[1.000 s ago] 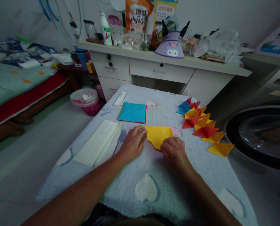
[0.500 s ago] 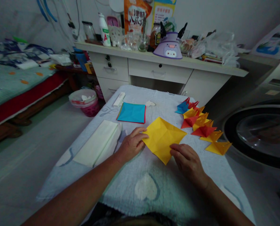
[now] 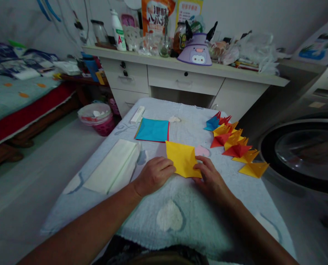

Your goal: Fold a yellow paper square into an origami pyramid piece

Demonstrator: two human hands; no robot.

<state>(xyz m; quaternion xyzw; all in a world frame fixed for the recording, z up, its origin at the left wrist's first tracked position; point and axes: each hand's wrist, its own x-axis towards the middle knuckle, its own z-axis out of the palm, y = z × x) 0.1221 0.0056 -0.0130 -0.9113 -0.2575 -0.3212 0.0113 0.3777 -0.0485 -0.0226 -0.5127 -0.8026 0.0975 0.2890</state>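
Note:
A yellow sheet of origami paper [image 3: 182, 158] with creases is held a little above the cloth-covered table. My left hand [image 3: 155, 175] pinches its lower left edge, the fingers closed on it. At the right edge my right hand [image 3: 208, 176] grips the sheet between thumb and fingers. Beyond the sheet, to the left, lies a stack of square paper [image 3: 153, 130] with a blue sheet on top and red and yellow edges showing. Several folded paper pieces [image 3: 237, 150] in red, yellow and blue stand in overlapping rows on the right.
A pale folded packet [image 3: 111, 166] lies left of my left hand. Behind it are a small white box [image 3: 138, 115] and a crumpled white scrap [image 3: 174, 119]. A white desk [image 3: 186, 79] stands beyond the table, a pink bin [image 3: 103, 123] to the left, a washing machine [image 3: 304, 154] to the right.
The yellow sheet has turned from a diamond to a squarer position and shows less of its surface. Both hands have shifted their hold along its edges. The view has moved slightly.

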